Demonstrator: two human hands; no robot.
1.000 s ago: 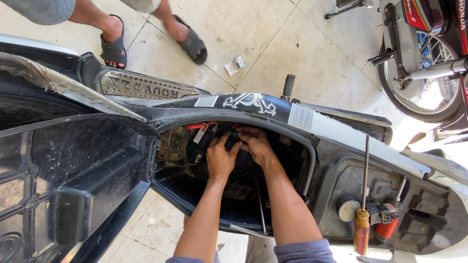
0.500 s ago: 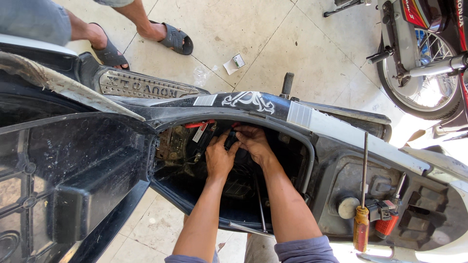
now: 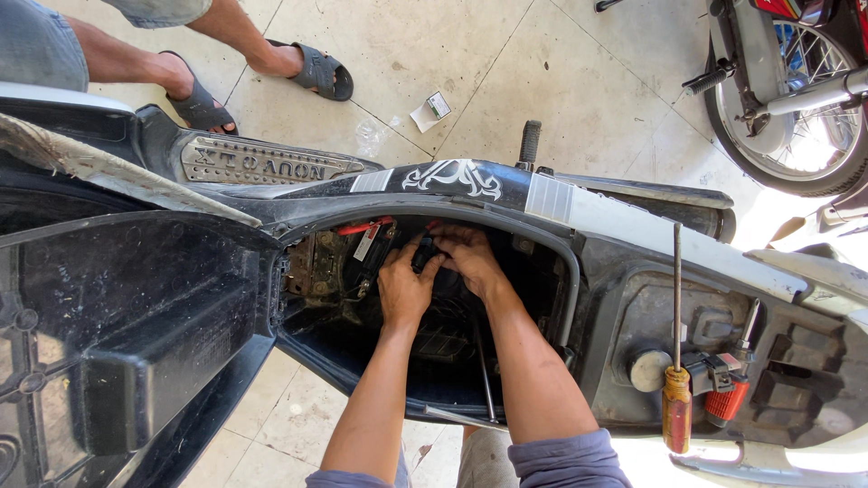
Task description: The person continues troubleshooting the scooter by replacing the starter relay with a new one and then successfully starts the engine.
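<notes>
A black scooter body with its seat raised surrounds the open underseat bay. Inside, the left hand and right hand meet, fingers closed together on a small black connector between them. A long orange-handled screwdriver lies well right.

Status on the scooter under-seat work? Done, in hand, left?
Done: seat is tipped up and the bay is open. In hand: left hand and right hand both grip a small dark part among the wiring; what it is cannot be told. Left: bay not closed; the long screwdriver and short red one lie unused.
</notes>
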